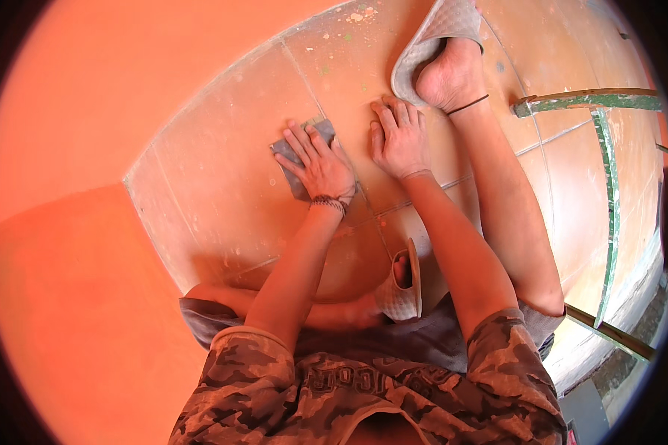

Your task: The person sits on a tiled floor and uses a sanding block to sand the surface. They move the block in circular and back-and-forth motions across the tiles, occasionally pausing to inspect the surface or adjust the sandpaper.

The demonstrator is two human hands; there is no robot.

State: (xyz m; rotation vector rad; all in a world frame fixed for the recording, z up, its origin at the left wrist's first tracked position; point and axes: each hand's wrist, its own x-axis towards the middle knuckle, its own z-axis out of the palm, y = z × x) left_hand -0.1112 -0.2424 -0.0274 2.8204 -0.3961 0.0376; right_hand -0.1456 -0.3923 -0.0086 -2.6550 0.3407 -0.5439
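A dark grey sheet, apparently sandpaper [298,189], lies on the tiled floor with a small tan edge at its top. My left hand [318,165] presses flat over it, fingers stretched out and slightly apart; the palm hides much of the sheet. To the right, my right hand [402,139] rests on the bare tiles with its fingers loosely extended and nothing visible in them. Just beyond its fingertips is the heel of a grey slipper [408,67] on my right foot.
An orange wall [126,81] borders the floor at left and far side. My other slippered foot [399,297] is folded close to me. A green, worn ladder-like frame [608,200] lies or stands at right. Paint spots mark the tiles [360,16] at the far end.
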